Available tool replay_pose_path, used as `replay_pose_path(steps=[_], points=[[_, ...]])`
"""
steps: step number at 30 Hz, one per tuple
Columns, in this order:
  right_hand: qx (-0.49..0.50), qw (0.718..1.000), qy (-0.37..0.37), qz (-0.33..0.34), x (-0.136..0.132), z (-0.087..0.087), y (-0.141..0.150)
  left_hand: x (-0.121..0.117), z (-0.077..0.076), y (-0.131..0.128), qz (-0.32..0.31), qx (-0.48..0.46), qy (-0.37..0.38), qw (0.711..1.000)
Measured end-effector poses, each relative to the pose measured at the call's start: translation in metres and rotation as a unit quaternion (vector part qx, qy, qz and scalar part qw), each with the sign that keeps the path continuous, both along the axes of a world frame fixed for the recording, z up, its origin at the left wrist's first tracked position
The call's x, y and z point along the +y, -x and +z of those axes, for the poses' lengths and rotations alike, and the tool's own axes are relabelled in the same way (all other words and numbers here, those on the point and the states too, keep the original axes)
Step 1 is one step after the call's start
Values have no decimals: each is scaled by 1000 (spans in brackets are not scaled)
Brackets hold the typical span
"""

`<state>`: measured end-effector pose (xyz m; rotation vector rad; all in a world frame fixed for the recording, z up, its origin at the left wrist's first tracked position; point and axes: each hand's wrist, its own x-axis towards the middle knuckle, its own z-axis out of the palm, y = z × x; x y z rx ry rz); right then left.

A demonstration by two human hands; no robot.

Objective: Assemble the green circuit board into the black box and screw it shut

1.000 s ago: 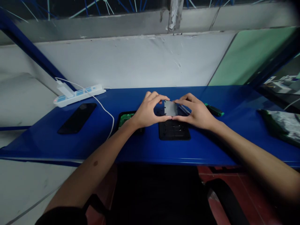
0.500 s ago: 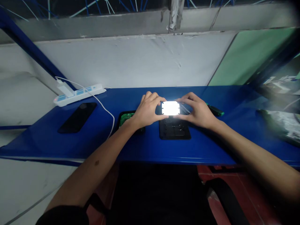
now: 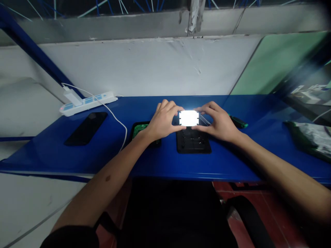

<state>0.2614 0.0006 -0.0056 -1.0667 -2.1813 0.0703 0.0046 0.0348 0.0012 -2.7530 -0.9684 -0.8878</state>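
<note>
Between my two hands a small bright white rectangular panel [image 3: 189, 118] is held up, glaring so strongly that its surface detail is lost; small dark notches show along its side edges. My left hand [image 3: 165, 120] pinches its left end between thumb and fingers. At the right end my right hand [image 3: 216, 120] grips it the same way. Just below the panel a black plastic cover [image 3: 193, 144] lies on the table, its inner side up. A black case with a green circuit board [image 3: 139, 129] sits partly hidden behind my left wrist.
On the blue table [image 3: 165, 165] a black phone [image 3: 86, 128] lies at left, near a white power strip [image 3: 89, 103] with a plugged-in charger and white cable [image 3: 117, 119]. A dark green tool [image 3: 239, 122] lies beyond my right hand. A plastic bag [image 3: 310, 139] is at far right.
Both hands keep their hold on the white panel, with almost no movement. The whole view has shifted very slightly.
</note>
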Motion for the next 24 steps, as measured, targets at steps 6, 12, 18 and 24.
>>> replay_pose_path(steps=[6, 12, 18, 24], points=[[-10, 1000, -23, -9, -2, 2, 2, -1, 2, 0, 13, 20, -4, 1000], [-25, 999, -41, 8, -4, 2, 3, -3, 2, -1, 29, 60, -15, 998], [-33, 997, -63, 25, -8, 9, 5, -12, 5, -10, 26, 52, -54, 997], [0, 995, -81, 53, -13, 11, 13, -18, 7, -17, 5, 3, -44, 999]])
